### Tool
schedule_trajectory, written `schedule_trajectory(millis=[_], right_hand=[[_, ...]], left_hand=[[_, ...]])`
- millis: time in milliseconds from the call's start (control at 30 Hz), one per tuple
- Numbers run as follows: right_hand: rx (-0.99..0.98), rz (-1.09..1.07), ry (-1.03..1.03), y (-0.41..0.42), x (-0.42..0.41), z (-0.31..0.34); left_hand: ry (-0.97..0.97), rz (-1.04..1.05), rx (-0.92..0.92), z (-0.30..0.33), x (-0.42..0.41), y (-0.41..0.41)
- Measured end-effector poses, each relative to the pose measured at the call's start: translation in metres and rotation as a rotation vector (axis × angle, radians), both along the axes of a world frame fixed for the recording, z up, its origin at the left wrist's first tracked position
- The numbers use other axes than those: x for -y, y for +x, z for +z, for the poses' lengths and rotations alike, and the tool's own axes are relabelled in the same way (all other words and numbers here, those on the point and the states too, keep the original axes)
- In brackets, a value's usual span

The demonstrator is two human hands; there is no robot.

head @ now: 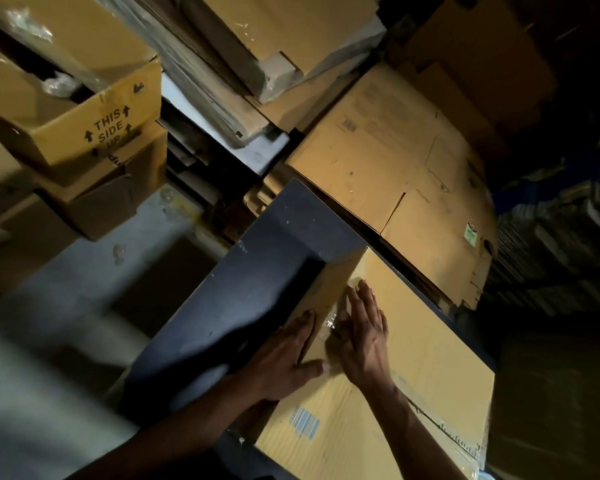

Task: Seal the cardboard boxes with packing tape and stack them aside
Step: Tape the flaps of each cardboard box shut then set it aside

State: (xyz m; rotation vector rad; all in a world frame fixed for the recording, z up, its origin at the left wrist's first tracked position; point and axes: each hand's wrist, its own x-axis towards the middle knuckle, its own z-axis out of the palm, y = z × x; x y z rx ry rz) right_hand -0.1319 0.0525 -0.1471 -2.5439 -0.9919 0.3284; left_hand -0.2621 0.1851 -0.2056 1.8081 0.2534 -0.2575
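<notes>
A closed brown cardboard box [423,375] lies on a dark table [257,278] in front of me. A strip of clear packing tape [329,322] runs over the box's left edge and down its side. My left hand [284,355] lies flat with straight fingers against the box's left side, thumb on the top face. My right hand [362,334] presses flat on the top of the box, fingers straight over the tape. No tape roll or dispenser is in view.
Flattened cardboard sheets [395,161] are piled beyond the table. At the upper left stand stacked boxes, one open box [97,126] marked THIS SIDE UP. More flat cardboard [281,39] leans at the top. A grey floor [66,289] lies to the left; the right side is dark.
</notes>
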Motion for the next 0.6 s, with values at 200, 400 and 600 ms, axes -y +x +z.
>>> schedule_trajectory(millis=[200,400,600], right_hand=[[-0.048,-0.303,0.144,0.012,0.060,0.028],[-0.019,-0.497,0.107,0.042,0.178,0.049],[-0.007,-0.388,-0.075,0.096,0.286,0.023]], left_hand=[[-0.005,-0.006,-0.134,0.021,-0.026,0.058],[0.290,0.009,-0.050,0.071,-0.034,0.124],[0.799,0.055,0.163,0.128,0.086,0.143]])
